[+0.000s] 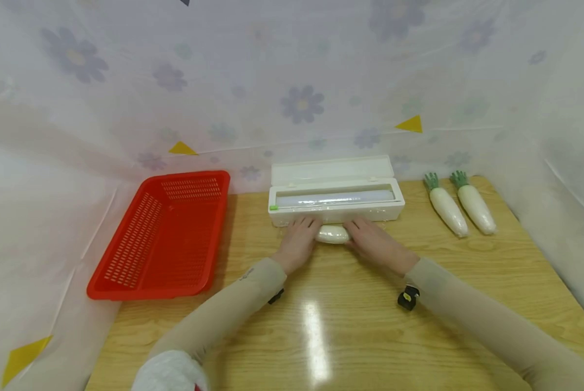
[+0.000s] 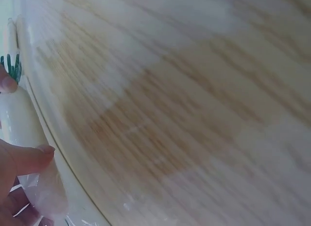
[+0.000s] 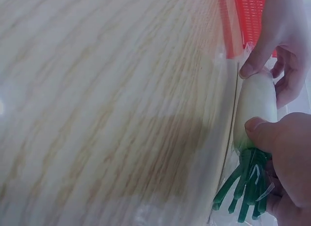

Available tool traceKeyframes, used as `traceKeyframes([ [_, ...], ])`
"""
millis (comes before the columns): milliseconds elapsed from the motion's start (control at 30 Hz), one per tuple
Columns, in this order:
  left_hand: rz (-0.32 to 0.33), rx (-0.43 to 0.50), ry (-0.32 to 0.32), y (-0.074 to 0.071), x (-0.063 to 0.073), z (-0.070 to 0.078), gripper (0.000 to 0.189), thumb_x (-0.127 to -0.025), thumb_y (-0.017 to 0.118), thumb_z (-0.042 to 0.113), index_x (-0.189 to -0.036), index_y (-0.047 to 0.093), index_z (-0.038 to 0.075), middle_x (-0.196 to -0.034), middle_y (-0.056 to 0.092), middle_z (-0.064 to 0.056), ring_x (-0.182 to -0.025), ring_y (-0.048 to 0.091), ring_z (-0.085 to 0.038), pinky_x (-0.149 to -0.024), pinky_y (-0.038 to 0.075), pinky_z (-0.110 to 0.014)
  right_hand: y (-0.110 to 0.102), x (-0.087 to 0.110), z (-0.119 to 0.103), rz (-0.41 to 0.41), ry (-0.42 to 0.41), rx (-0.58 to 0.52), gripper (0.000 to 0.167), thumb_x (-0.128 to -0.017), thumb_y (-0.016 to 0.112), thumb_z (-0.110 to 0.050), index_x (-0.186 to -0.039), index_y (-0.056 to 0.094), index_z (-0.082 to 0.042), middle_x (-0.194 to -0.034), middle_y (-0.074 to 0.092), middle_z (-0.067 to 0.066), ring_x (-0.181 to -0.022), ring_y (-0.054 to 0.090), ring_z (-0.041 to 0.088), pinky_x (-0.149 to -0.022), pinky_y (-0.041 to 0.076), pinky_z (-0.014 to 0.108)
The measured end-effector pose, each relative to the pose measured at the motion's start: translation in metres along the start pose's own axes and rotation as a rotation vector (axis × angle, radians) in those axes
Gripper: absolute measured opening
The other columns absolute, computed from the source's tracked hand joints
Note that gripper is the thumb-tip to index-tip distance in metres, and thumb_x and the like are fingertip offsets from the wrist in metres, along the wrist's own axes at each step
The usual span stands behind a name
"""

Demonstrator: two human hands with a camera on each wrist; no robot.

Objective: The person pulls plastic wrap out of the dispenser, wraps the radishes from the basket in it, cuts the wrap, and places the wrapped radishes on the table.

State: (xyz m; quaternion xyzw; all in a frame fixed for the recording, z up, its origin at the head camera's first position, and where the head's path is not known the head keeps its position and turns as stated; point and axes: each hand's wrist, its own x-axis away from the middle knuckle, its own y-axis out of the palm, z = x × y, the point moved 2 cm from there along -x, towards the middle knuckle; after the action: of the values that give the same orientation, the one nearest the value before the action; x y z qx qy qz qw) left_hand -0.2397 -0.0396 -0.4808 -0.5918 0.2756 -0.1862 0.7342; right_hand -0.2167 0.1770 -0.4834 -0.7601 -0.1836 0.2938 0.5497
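A white radish (image 1: 333, 234) lies crosswise on the table, right in front of a white cling film box (image 1: 336, 209). My left hand (image 1: 296, 243) holds its tapered end, thumb on the near side and fingers curled over the far side. At the leafy end my right hand (image 1: 374, 245) grips it the same way. Green leaf stubs (image 3: 249, 180) stick out past the right hand in the right wrist view. Clear film (image 3: 269, 191) shows around the leaves, and more film (image 2: 35, 187) wrinkles near the left fingers.
The box's lid (image 1: 331, 169) stands raised, with a film roll (image 1: 335, 198) inside. A red plastic basket (image 1: 175, 244) stands at the left. Two more radishes (image 1: 448, 210) with green tops lie at the back right. A patterned white sheet (image 1: 272, 70) hangs behind the table.
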Motion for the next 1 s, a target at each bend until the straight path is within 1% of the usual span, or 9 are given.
traceKeyframes([
  [133, 0.000, 0.014, 0.020, 0.000, 0.000, -0.001, 0.036, -0.097, 0.069, 0.002, -0.132, 0.063, 0.006, -0.131, 0.067, -0.011, -0.128, 0.058, -0.030, -0.113, 0.043, -0.047, 0.000, 0.001, 0.002, -0.008, 0.007, 0.000, 0.045, -0.098, 0.073, -0.012, -0.134, 0.055, 0.010, -0.113, 0.063, 0.022, -0.106, 0.062, 0.037, -0.094, 0.054, 0.051],
  [267, 0.005, 0.025, 0.039, 0.000, 0.001, -0.002, 0.036, -0.097, 0.069, 0.002, -0.132, 0.063, 0.005, -0.131, 0.067, -0.012, -0.127, 0.058, -0.031, -0.114, 0.043, -0.046, -0.001, 0.002, 0.001, -0.005, -0.006, -0.008, 0.044, -0.098, 0.073, -0.011, -0.133, 0.056, 0.010, -0.112, 0.063, 0.021, -0.104, 0.063, 0.036, -0.093, 0.055, 0.050],
  [367, 0.015, 0.015, 0.051, 0.000, 0.002, -0.003, 0.036, -0.097, 0.070, 0.003, -0.132, 0.063, 0.005, -0.131, 0.067, -0.012, -0.126, 0.058, -0.031, -0.112, 0.044, -0.046, -0.001, 0.002, 0.000, 0.004, -0.023, -0.009, 0.042, -0.098, 0.072, -0.011, -0.131, 0.056, 0.010, -0.110, 0.063, 0.021, -0.102, 0.063, 0.036, -0.091, 0.056, 0.050],
  [467, 0.035, 0.005, 0.060, -0.001, 0.004, -0.003, 0.035, -0.095, 0.071, 0.003, -0.129, 0.064, 0.006, -0.127, 0.067, -0.012, -0.123, 0.058, -0.032, -0.108, 0.046, -0.046, -0.002, 0.002, -0.001, 0.012, -0.032, -0.005, 0.041, -0.098, 0.073, -0.010, -0.130, 0.057, 0.010, -0.110, 0.063, 0.021, -0.102, 0.063, 0.035, -0.090, 0.056, 0.049],
  [567, 0.035, -0.001, 0.063, -0.002, 0.005, -0.001, 0.033, -0.095, 0.072, 0.004, -0.127, 0.064, 0.006, -0.126, 0.067, -0.012, -0.122, 0.058, -0.032, -0.108, 0.046, -0.047, -0.003, 0.002, -0.001, 0.017, -0.032, -0.004, 0.042, -0.097, 0.073, -0.009, -0.131, 0.057, 0.010, -0.112, 0.063, 0.021, -0.104, 0.063, 0.036, -0.092, 0.055, 0.050],
  [700, 0.013, -0.002, 0.053, 0.000, 0.006, 0.002, 0.034, -0.096, 0.072, 0.009, -0.130, 0.063, 0.005, -0.126, 0.067, -0.012, -0.123, 0.057, -0.032, -0.113, 0.042, -0.046, -0.004, 0.004, 0.002, 0.017, -0.027, -0.016, 0.044, -0.097, 0.073, -0.008, -0.133, 0.056, 0.011, -0.114, 0.063, 0.023, -0.106, 0.063, 0.038, -0.094, 0.055, 0.051],
  [900, 0.015, 0.029, 0.025, 0.000, 0.007, 0.006, 0.036, -0.096, 0.074, 0.012, -0.130, 0.063, 0.005, -0.124, 0.068, -0.012, -0.120, 0.057, -0.032, -0.113, 0.041, -0.046, -0.003, 0.004, 0.005, 0.029, -0.040, -0.010, 0.043, -0.097, 0.073, -0.006, -0.133, 0.057, 0.011, -0.116, 0.063, 0.024, -0.107, 0.063, 0.039, -0.095, 0.054, 0.052],
  [933, 0.009, 0.036, 0.023, 0.001, 0.008, 0.006, 0.036, -0.096, 0.075, 0.013, -0.129, 0.064, 0.005, -0.123, 0.068, -0.012, -0.119, 0.057, -0.032, -0.111, 0.042, -0.046, -0.002, 0.004, 0.006, 0.029, -0.045, -0.005, 0.043, -0.096, 0.073, -0.006, -0.132, 0.058, 0.010, -0.115, 0.064, 0.023, -0.107, 0.063, 0.038, -0.094, 0.054, 0.052],
  [1000, -0.024, 0.051, 0.020, 0.003, 0.010, 0.007, 0.036, -0.096, 0.074, 0.015, -0.130, 0.064, 0.005, -0.125, 0.068, -0.013, -0.119, 0.057, -0.032, -0.109, 0.043, -0.046, 0.000, 0.005, 0.007, 0.021, -0.055, 0.001, 0.042, -0.095, 0.075, -0.006, -0.131, 0.059, 0.010, -0.114, 0.064, 0.022, -0.104, 0.064, 0.037, -0.092, 0.054, 0.051],
])
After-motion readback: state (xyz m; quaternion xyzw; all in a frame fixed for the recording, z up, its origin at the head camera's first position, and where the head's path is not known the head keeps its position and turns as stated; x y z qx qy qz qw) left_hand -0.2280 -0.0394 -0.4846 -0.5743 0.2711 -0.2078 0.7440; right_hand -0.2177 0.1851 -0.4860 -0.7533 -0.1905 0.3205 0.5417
